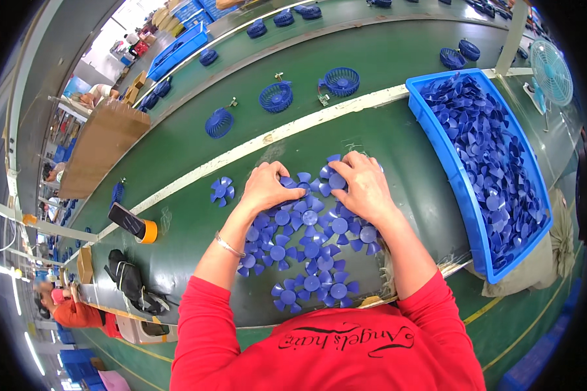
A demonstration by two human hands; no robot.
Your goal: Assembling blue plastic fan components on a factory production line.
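Blue plastic fan blades point(312, 249) lie in a spread pile on the dark green table in front of me. At the far side of the pile, my left hand point(267, 188) curls its thumb and fingers round a fan blade point(304, 177). Just to its right, my right hand point(365, 186) grips another fan blade point(326, 174) between thumb and fingers. Both blades are close together and partly covered by the hands; whether they touch is hard to tell. One loose fan blade point(222, 191) lies apart, left of my left hand.
A blue bin point(445, 159) heaped with fan blades stands at the right. Beyond a pale divider strip, the green conveyor point(176, 124) carries blue fan guards point(276, 98). A phone point(126, 220) leans on an orange tape roll point(148, 232) at left, near a black bag point(128, 279).
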